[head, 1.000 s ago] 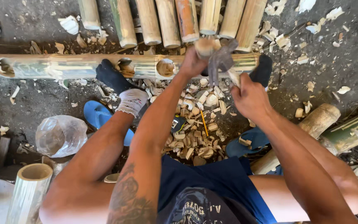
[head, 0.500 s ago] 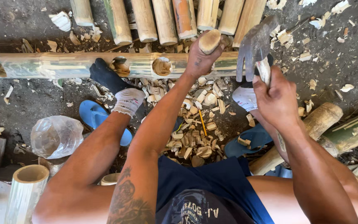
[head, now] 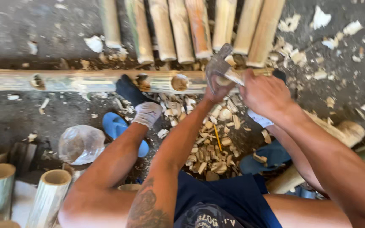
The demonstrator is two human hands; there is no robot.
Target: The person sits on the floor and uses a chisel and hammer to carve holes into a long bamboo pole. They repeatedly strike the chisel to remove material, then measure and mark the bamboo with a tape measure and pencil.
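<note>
At the lower left of the frame stand cut bamboo tubes (head: 49, 194), open ends up, beside a crumpled clear plastic bag (head: 81, 143) on the ground. A long bamboo pole (head: 85, 80) with round holes cut in it lies across the upper half of the frame, pinned under a foot in a white sock (head: 147, 113). Blue sandals (head: 119, 128) lie below it. Wood chips (head: 210, 147) are heaped at centre. The left arm stretches forward from the lower middle, elbow almost straight, and the left hand (head: 217, 90) reaches the pole; its fingers are hidden behind the tool, so their grip cannot be told. The right arm comes in from the lower right, wrist bent, right hand (head: 263, 93) with fingers closed around the wooden handle of a hatchet (head: 218, 65), whose blurred metal head sits at the pole, just right of the holes. Further bamboo lengths (head: 199, 27) lie along the top edge.
</note>
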